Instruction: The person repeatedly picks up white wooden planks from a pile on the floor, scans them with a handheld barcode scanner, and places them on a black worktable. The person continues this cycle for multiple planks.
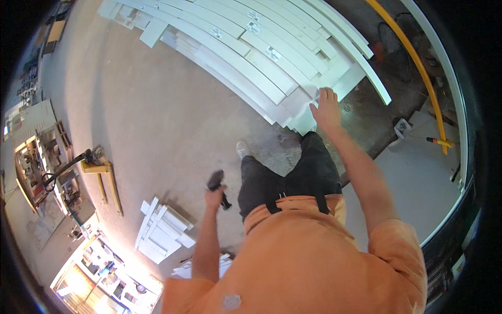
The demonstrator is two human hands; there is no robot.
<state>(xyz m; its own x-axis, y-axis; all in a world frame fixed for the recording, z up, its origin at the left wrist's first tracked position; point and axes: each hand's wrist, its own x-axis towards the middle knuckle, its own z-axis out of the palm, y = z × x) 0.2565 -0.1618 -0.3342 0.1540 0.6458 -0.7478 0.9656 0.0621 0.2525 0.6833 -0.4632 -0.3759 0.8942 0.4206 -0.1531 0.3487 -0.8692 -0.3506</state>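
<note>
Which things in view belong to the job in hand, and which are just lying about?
Seemingly in the job:
Dark tool, in the left hand
White boards, right hand at their near end

Probably just about:
Small pile
Pallet jack
Yellow tube

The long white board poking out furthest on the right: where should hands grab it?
Probably the white board is best gripped near its jutting end, coming from the right. That end reaches past the neighbouring boards, so both long edges look free there.
</note>
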